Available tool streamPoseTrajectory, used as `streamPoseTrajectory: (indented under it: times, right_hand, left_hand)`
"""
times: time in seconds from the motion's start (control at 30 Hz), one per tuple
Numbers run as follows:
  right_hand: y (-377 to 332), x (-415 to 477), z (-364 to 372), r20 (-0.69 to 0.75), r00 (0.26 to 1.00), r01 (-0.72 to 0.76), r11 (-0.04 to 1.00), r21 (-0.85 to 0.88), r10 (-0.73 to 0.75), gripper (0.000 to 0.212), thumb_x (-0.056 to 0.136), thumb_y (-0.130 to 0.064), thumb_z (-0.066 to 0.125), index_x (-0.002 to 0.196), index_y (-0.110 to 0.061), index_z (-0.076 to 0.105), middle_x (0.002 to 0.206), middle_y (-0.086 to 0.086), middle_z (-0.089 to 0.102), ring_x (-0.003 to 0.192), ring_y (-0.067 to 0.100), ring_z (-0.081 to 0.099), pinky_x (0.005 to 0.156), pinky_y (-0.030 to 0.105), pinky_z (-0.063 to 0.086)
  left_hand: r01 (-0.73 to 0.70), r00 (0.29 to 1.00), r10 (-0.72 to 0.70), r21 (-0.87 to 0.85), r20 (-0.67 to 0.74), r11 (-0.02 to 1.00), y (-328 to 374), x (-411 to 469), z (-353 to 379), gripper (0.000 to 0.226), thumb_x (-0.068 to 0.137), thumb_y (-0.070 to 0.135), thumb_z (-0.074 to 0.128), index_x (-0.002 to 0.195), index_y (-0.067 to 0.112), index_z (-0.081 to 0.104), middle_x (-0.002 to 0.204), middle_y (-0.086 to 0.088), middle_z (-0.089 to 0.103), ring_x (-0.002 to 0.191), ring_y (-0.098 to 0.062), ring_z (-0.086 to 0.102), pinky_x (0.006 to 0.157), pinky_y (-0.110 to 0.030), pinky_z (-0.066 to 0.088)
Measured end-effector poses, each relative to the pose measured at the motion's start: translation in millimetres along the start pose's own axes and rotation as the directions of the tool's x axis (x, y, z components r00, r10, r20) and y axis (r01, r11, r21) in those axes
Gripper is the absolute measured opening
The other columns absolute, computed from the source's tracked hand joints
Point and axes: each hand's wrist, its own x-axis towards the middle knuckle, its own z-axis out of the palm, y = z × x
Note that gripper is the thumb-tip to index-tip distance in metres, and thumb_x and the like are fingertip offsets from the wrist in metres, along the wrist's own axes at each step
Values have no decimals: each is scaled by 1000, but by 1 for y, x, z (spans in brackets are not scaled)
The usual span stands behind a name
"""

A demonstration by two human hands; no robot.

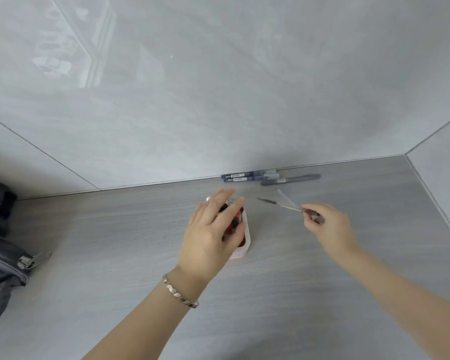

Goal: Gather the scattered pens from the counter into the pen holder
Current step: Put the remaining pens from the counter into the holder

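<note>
A white pen holder (246, 236) stands on the grey counter, with several dark and red pen caps showing inside. My left hand (213, 229) rests over its top, fingers spread, hiding most of it. To the right, my right hand (327, 227) pinches the ends of two thin clear pens (287, 203), which fan out toward the holder and look blurred. Along the back wall lie two blue pens (247, 177) side by side and one grey pen (291, 180).
A dark grey bag (3, 258) with a metal zipper pull sits at the counter's left edge. Grey walls close the counter at the back and on the right side.
</note>
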Motion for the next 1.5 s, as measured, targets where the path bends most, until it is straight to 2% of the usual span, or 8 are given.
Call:
streamPoseTrajectory:
  times: [0.23, 0.43, 0.7, 1.0, 1.17, 1.23, 1.33, 1.5]
  right_hand:
    - [-56, -37, -27, 272, 891, -453, 666, 593, 364, 16, 88, 3, 50, 87, -6, 63, 72, 9, 65, 52, 0, 64, 41, 11, 42]
    - [-85, -58, -42, 466, 790, -611, 578, 541, 398, 20, 91, -5, 47, 87, -14, 65, 68, -2, 67, 47, 3, 56, 34, 12, 31]
    - [-104, -64, -77, 249, 959, -144, 989, 29, 133, 32, 81, -11, 64, 71, -42, 67, 67, -14, 70, 59, 8, 59, 48, 7, 39]
    - [-159, -53, -95, 502, 864, 327, 790, -519, -28, 16, 80, -28, 54, 76, -13, 56, 65, 6, 61, 66, 24, 56, 59, 34, 47]
    - [-188, -38, -50, 541, 837, 423, 720, -550, -78, 33, 87, -27, 48, 57, -16, 39, 59, 2, 45, 68, 30, 48, 47, 26, 30]
    - [-193, -32, -33, 529, 843, 403, 762, -507, -93, 10, 87, -25, 51, 85, -18, 57, 82, 6, 62, 86, 32, 57, 61, 31, 43]
    - [-191, -28, -21, 525, 846, 345, 844, -410, -90, 40, 85, -27, 59, 121, -17, 46, 114, 6, 58, 105, 26, 55, 81, 32, 43]
    - [-175, -30, -33, 437, 862, 372, 906, -203, -257, 35, 81, -21, 64, 110, -23, 43, 87, -8, 49, 80, 14, 55, 70, 27, 40]
  left_hand:
    - [22, 997, -15, -88, 82, 996, -4, -7, -4, 40, 97, 35, 26, 129, 16, 39, 147, -1, 24, 136, -25, 30, 104, -41, 40]
    - [77, 997, -80, -211, -5, 974, 0, -9, -11, 44, 91, 21, 40, 134, 19, 33, 142, 5, 38, 122, -2, 43, 89, -18, 44]
    - [119, 991, -105, -187, 82, 975, -11, -11, -7, 55, 95, 44, 23, 128, 6, 46, 141, 3, 31, 138, -16, 19, 113, -17, 18]
    - [85, 940, -73, -22, 332, 996, -13, -20, -21, 69, 82, 69, 4, 139, 31, 3, 150, 17, -1, 141, -5, -3, 112, -28, 15]
    - [127, 953, -101, -76, 285, 989, -11, -19, -20, 61, 86, 54, 27, 141, 27, 22, 149, 14, -7, 134, -1, 11, 106, -29, 30]
    - [129, 954, -98, -92, 285, 987, -11, -20, -21, 60, 87, 54, 26, 141, 27, 24, 150, 14, -5, 133, 2, 11, 106, -31, 32]
    - [178, 945, -139, -110, 296, 978, -9, -19, -21, 57, 87, 50, 26, 140, 28, 26, 149, 18, -1, 135, 0, 14, 108, -35, 33]
    - [-27, 992, 43, -130, 119, 991, 5, -15, -22, 43, 88, 31, 43, 130, 24, 39, 144, 5, 34, 138, -15, 24, 113, -46, 23]
